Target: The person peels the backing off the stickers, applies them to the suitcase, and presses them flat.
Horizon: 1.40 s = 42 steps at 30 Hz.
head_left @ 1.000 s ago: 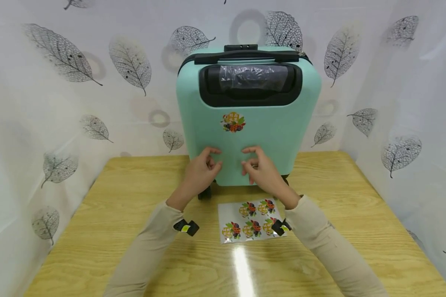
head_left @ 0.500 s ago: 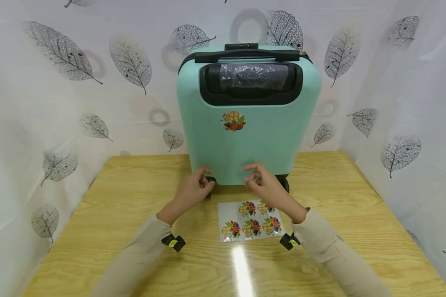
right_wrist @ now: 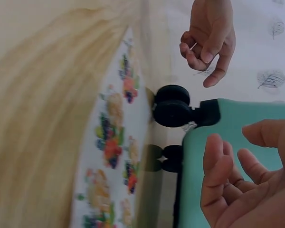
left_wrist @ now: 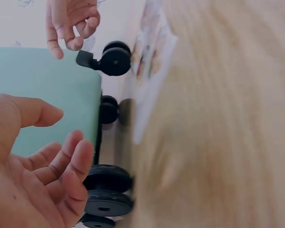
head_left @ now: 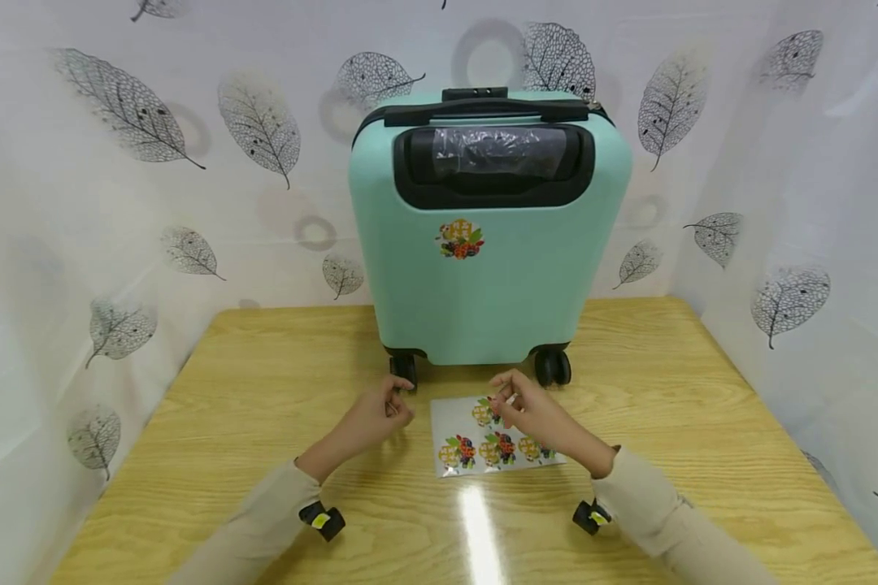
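Note:
A mint-green suitcase (head_left: 483,284) stands upright on its black wheels, with one round fruit sticker (head_left: 459,240) on its front. Before it lies a white sheet of stickers (head_left: 446,414), several fruit stickers still on it and a blank spot at its upper left. My left hand (head_left: 369,418) hovers left of the sheet, near the front left wheel (head_left: 403,367), fingers loosely bent around nothing. Over the sheet's upper right part is my right hand (head_left: 534,410), also holding nothing and covering some stickers. In both wrist views thumb and fingers stand apart.
The wooden table (head_left: 278,357) carries everything, with a bright light reflection near its front. A pale curtain (head_left: 285,236) printed with leaves hangs behind and at both sides. Clear plastic film (head_left: 497,153) wraps the suitcase's recessed handle.
Both hands have moved down from the suitcase front toward the table, the right one to above the sticker sheet. Suitcase, its sticker and the sheet have stayed in place.

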Each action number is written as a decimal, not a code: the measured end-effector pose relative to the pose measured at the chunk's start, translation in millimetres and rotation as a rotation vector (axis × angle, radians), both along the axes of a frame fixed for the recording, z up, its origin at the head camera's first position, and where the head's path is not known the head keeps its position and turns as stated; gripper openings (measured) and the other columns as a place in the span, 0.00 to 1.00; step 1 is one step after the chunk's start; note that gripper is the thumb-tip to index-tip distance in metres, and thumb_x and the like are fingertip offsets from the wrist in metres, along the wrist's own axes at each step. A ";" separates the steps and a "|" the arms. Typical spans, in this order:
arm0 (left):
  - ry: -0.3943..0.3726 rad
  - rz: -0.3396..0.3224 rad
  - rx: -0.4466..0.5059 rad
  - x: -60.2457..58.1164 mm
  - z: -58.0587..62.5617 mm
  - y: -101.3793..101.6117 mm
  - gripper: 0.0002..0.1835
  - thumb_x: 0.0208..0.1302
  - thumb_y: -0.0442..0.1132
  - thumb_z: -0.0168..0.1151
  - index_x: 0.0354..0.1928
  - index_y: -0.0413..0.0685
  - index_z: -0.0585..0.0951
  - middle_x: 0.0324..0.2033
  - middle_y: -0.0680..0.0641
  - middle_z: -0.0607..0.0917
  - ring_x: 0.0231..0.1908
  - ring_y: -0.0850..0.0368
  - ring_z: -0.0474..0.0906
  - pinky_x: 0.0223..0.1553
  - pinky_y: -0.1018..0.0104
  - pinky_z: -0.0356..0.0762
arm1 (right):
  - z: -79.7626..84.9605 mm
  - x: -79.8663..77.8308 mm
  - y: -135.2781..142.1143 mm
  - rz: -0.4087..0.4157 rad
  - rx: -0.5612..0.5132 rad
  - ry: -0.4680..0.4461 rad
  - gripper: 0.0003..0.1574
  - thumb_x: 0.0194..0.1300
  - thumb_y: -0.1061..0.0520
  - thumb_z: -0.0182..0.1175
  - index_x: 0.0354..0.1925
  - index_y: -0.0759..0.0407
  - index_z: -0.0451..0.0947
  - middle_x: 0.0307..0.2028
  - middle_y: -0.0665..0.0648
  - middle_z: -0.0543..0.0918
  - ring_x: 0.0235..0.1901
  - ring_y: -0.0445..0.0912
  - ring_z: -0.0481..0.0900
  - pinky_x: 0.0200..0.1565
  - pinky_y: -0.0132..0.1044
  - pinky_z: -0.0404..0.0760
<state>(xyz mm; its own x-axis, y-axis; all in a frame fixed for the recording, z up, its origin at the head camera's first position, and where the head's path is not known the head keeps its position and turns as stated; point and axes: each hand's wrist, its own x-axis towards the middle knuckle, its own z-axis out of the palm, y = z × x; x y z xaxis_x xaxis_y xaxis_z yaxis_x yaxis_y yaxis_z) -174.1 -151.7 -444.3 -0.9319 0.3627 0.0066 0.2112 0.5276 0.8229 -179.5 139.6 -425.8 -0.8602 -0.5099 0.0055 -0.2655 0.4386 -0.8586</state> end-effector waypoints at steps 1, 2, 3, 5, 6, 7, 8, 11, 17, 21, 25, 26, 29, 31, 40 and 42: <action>-0.015 -0.009 0.000 1.5 -3.1 -0.2 0.22 0.65 0.36 0.58 0.59 0.36 0.70 0.32 0.48 0.79 0.29 0.62 0.73 0.31 0.71 0.73 | -4.1 0.9 0.9 0.010 0.001 -0.008 0.20 0.74 0.60 0.49 0.59 0.69 0.64 0.41 0.65 0.77 0.31 0.59 0.79 0.25 0.36 0.76; -0.034 -0.021 0.002 2.9 -6.4 -0.5 0.22 0.66 0.36 0.58 0.59 0.36 0.69 0.33 0.48 0.79 0.29 0.62 0.74 0.31 0.71 0.73 | -7.9 2.3 1.4 0.018 0.001 -0.017 0.20 0.74 0.60 0.49 0.59 0.70 0.64 0.41 0.65 0.78 0.31 0.58 0.80 0.25 0.36 0.76; -0.046 -0.033 0.007 4.0 -9.6 -0.5 0.22 0.66 0.36 0.58 0.59 0.35 0.69 0.34 0.47 0.80 0.29 0.62 0.74 0.31 0.71 0.74 | -11.5 3.5 1.6 0.023 0.004 -0.024 0.21 0.74 0.60 0.49 0.59 0.71 0.64 0.41 0.66 0.78 0.31 0.58 0.79 0.25 0.36 0.76; -0.070 -0.048 0.017 6.2 -14.5 -0.6 0.22 0.66 0.35 0.58 0.60 0.35 0.68 0.35 0.45 0.81 0.30 0.63 0.76 0.32 0.71 0.75 | -17.5 6.0 1.2 0.033 0.013 -0.027 0.21 0.74 0.59 0.50 0.58 0.71 0.65 0.41 0.65 0.78 0.32 0.56 0.80 0.25 0.35 0.76; -0.076 -0.054 0.025 7.0 -16.6 -0.5 0.22 0.66 0.35 0.59 0.60 0.34 0.68 0.36 0.44 0.82 0.31 0.63 0.76 0.32 0.71 0.75 | -19.9 7.2 0.6 0.037 0.016 -0.029 0.21 0.74 0.59 0.50 0.58 0.71 0.65 0.41 0.65 0.78 0.32 0.54 0.80 0.24 0.34 0.75; -0.079 -0.056 0.030 7.7 -18.2 -0.3 0.22 0.66 0.35 0.59 0.60 0.34 0.68 0.36 0.44 0.82 0.31 0.62 0.77 0.33 0.71 0.76 | -22.0 8.1 0.2 0.047 0.015 -0.023 0.20 0.74 0.60 0.49 0.58 0.71 0.65 0.41 0.64 0.78 0.31 0.53 0.79 0.24 0.34 0.75; -0.077 -0.055 0.037 8.4 -19.6 -0.2 0.22 0.66 0.34 0.59 0.59 0.33 0.68 0.36 0.43 0.82 0.31 0.62 0.77 0.33 0.72 0.76 | -23.9 8.9 -0.4 0.055 0.013 -0.019 0.20 0.74 0.60 0.49 0.58 0.71 0.64 0.40 0.64 0.78 0.31 0.52 0.79 0.25 0.33 0.75; -0.071 -0.046 0.056 10.2 -22.3 -0.4 0.22 0.65 0.34 0.60 0.58 0.33 0.69 0.36 0.42 0.82 0.30 0.62 0.76 0.33 0.72 0.75 | -28.2 11.3 -2.6 0.084 0.006 -0.023 0.18 0.73 0.61 0.48 0.57 0.71 0.64 0.39 0.63 0.77 0.30 0.49 0.78 0.25 0.33 0.74; -0.114 -0.076 0.090 16.2 -27.0 -0.3 0.23 0.65 0.35 0.61 0.58 0.32 0.69 0.37 0.41 0.82 0.31 0.62 0.76 0.32 0.72 0.74 | -34.4 16.9 -7.5 0.109 0.014 -0.067 0.16 0.73 0.62 0.47 0.56 0.68 0.66 0.37 0.59 0.76 0.28 0.42 0.76 0.26 0.31 0.73; -0.150 -0.085 0.090 18.8 -29.9 3.8 0.22 0.66 0.36 0.61 0.58 0.34 0.69 0.38 0.42 0.83 0.33 0.61 0.77 0.33 0.72 0.75 | -37.4 19.1 -11.4 0.119 0.019 -0.080 0.16 0.73 0.62 0.49 0.56 0.67 0.66 0.36 0.59 0.78 0.26 0.42 0.76 0.25 0.31 0.74; -0.150 -0.093 0.081 18.5 -32.8 10.3 0.22 0.66 0.36 0.61 0.58 0.36 0.70 0.39 0.43 0.84 0.35 0.59 0.80 0.33 0.72 0.77 | -40.3 21.0 -14.8 0.134 0.028 -0.096 0.16 0.72 0.60 0.50 0.55 0.65 0.67 0.35 0.60 0.79 0.26 0.44 0.77 0.25 0.32 0.74; -0.148 -0.095 0.079 18.3 -33.1 12.1 0.22 0.66 0.36 0.61 0.58 0.36 0.69 0.39 0.43 0.84 0.35 0.58 0.80 0.33 0.72 0.77 | -41.0 21.4 -15.5 0.137 0.038 -0.101 0.16 0.72 0.60 0.50 0.55 0.64 0.67 0.35 0.60 0.80 0.26 0.43 0.77 0.25 0.32 0.74; -0.155 -0.103 0.082 17.9 -33.7 16.7 0.22 0.66 0.35 0.60 0.59 0.35 0.69 0.40 0.41 0.85 0.35 0.57 0.80 0.29 0.71 0.76 | -41.7 22.7 -17.5 0.142 0.062 -0.114 0.16 0.73 0.59 0.50 0.55 0.63 0.68 0.35 0.59 0.80 0.26 0.43 0.77 0.24 0.33 0.74; -0.166 -0.104 0.086 18.0 -33.6 18.9 0.22 0.66 0.34 0.60 0.59 0.35 0.69 0.40 0.41 0.85 0.35 0.57 0.80 0.27 0.71 0.75 | -41.5 23.3 -18.7 0.140 0.077 -0.119 0.15 0.73 0.58 0.49 0.55 0.62 0.68 0.35 0.57 0.81 0.26 0.43 0.77 0.25 0.33 0.75; -0.210 -0.094 0.128 16.8 -32.7 26.1 0.22 0.64 0.33 0.62 0.58 0.36 0.69 0.40 0.39 0.85 0.38 0.54 0.82 0.28 0.69 0.76 | -43.2 22.9 -22.8 0.167 0.076 -0.097 0.15 0.73 0.58 0.50 0.54 0.63 0.69 0.34 0.56 0.82 0.23 0.39 0.74 0.23 0.31 0.72; -0.220 -0.089 0.134 16.5 -32.8 27.5 0.22 0.64 0.32 0.62 0.58 0.36 0.69 0.40 0.39 0.85 0.38 0.53 0.83 0.27 0.69 0.76 | -44.2 22.3 -23.4 0.168 0.083 -0.089 0.14 0.73 0.59 0.50 0.54 0.63 0.70 0.33 0.56 0.81 0.22 0.38 0.73 0.23 0.30 0.71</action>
